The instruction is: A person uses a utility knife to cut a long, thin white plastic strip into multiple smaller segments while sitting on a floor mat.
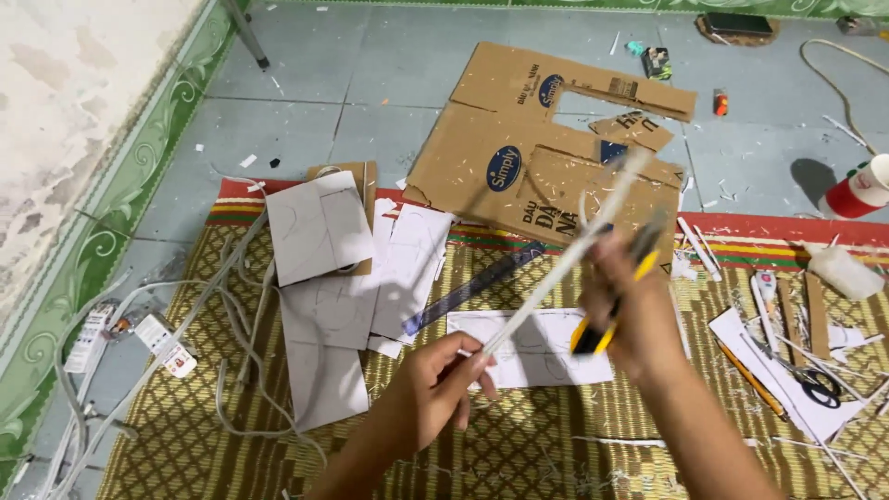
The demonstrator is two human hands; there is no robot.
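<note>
A thin white stick is gripped by the left hand and half shaved by the yellow utility knife clasped in the right hand; shavings are scattered on the woven mat below.

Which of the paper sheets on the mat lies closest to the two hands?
The white sheet with pencil lines, flat on the mat right below both hands. The grey sheets lie further left, overlapping in a pile.

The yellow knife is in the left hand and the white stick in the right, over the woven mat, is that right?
Not quite: the hands are swapped. The head view shows the right hand gripping the yellow knife and the left hand holding the white stick. Both are over the woven mat, as you said.
</note>
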